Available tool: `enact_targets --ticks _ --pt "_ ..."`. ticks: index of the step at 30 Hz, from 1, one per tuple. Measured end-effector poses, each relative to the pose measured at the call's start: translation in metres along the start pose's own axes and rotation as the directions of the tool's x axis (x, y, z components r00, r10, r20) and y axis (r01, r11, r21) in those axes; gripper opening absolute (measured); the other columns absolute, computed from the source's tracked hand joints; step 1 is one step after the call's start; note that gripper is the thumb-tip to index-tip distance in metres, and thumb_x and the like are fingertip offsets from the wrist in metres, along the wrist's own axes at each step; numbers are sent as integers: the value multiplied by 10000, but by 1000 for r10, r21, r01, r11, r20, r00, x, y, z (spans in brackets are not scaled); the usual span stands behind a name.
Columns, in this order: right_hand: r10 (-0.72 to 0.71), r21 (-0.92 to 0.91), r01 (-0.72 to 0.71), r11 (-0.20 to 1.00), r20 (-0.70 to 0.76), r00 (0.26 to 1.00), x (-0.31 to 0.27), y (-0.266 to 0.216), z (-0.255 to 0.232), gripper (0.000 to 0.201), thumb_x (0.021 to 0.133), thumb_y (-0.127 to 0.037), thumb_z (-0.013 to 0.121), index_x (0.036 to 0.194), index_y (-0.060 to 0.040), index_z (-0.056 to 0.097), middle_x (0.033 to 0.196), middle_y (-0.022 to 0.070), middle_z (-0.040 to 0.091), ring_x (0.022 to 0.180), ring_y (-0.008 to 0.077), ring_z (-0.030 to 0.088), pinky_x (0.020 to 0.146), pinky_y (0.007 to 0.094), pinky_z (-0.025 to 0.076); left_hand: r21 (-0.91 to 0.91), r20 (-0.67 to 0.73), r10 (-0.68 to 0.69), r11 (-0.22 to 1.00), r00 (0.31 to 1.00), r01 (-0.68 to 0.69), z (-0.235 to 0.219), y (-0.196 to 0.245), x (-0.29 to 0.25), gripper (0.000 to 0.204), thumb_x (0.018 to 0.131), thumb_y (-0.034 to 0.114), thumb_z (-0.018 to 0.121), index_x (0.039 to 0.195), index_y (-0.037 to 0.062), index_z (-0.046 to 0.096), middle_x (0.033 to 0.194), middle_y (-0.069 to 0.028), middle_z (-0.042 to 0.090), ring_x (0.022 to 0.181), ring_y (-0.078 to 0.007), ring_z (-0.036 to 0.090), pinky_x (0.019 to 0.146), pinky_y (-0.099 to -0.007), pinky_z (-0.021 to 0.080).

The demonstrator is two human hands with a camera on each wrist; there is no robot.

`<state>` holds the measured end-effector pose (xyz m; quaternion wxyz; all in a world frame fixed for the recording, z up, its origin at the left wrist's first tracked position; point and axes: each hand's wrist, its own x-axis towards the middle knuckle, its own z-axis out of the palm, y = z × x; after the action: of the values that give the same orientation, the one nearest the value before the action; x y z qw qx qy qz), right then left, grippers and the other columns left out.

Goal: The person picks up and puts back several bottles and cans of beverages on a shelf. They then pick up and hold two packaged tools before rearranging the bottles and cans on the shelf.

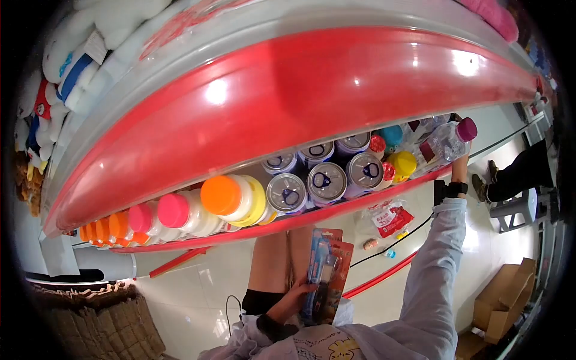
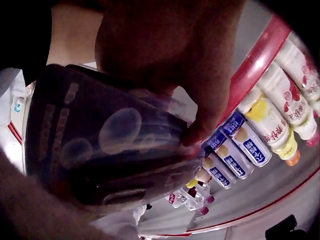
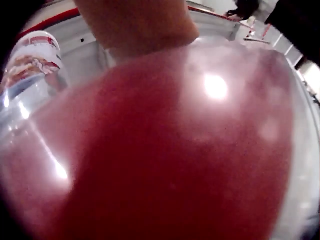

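My left hand (image 1: 293,300) grips two carded blister packs low in front of my body, a blue one (image 1: 316,255) and an orange-red one (image 1: 344,267). In the left wrist view the thumb bends over the edge of the dark plastic packaging (image 2: 120,130). My right arm stretches up to the right end of the shelf. Only a little of my right hand (image 1: 461,167) shows there, beside a clear bottle (image 1: 447,141) with a purple cap; its fingers are hidden. A glossy red panel (image 3: 150,150) fills most of the right wrist view.
Several drink cans (image 1: 327,181) and white bottles with orange or pink caps (image 1: 174,210) line the shelf behind its red edge (image 1: 276,225). A red-and-clear packet (image 1: 393,221) lies on the floor below. A cardboard box (image 1: 504,300) and grey stool (image 1: 519,207) stand at right.
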<state>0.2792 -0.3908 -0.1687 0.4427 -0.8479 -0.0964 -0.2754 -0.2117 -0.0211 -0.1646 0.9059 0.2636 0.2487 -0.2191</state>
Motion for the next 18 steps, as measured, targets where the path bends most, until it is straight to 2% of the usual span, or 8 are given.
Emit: enact_targets --ticks 8,11,18 --pt "-1 0 1 1000 19 1000 -12 10 -5 414 901 -220 558 1270 -38 514 1208 146 563 1079 280 556 939 346 431 16 -23 -14 1000 1000 15 -5 -3 4 687 834 163 593 1446 119 282 1226 -42 506 1062 -165 523 791 -320 487" --pt "1 5 -1 1000 20 1000 -16 12 -7 415 900 -218 560 1271 -38 513 1209 144 564 1080 278 556 940 346 431 9 -7 -9 1000 1000 9 -8 -5 5 680 838 165 593 1443 112 285 1226 -40 512 1064 -168 527 790 -316 489" --pt "10 11 -11 1000 25 1000 -20 13 -9 418 897 -213 566 1273 -37 513 1212 140 564 1083 272 555 942 344 431 -5 13 33 999 999 -33 -5 -2 6 661 850 153 592 1436 82 295 1284 -55 512 1133 -166 527 874 -314 486"
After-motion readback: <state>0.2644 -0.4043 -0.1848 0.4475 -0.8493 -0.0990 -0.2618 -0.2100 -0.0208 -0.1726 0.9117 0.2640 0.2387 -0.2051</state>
